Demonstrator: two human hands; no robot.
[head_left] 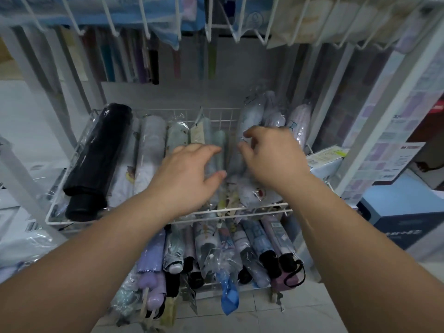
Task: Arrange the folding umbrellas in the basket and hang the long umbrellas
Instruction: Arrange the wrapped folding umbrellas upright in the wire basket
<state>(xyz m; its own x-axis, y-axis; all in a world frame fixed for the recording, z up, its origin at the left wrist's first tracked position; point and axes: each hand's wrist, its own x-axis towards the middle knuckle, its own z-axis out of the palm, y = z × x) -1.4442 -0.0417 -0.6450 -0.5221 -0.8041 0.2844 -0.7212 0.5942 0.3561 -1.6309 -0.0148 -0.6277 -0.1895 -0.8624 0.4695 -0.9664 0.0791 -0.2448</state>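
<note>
A white wire basket [254,207] holds several wrapped folding umbrellas side by side, among them a black one [96,155] at the left and a pale green one [217,150] in the middle. My left hand [189,176] reaches over the pale green umbrella with fingers spread and relaxed. To its right, my right hand [271,157] hovers over a light blue wrapped umbrella [252,114], its fingers loosely curled; the motion blur hides whether they touch the wrapper. Long umbrellas [134,61] hang at the back.
A lower basket [264,284] below the front rim is packed with more folding umbrellas. White wire hooks [144,25] and a rack frame [374,131] stand overhead and at the right. Boxes [403,222] lie at the right, wrapped packs at the left.
</note>
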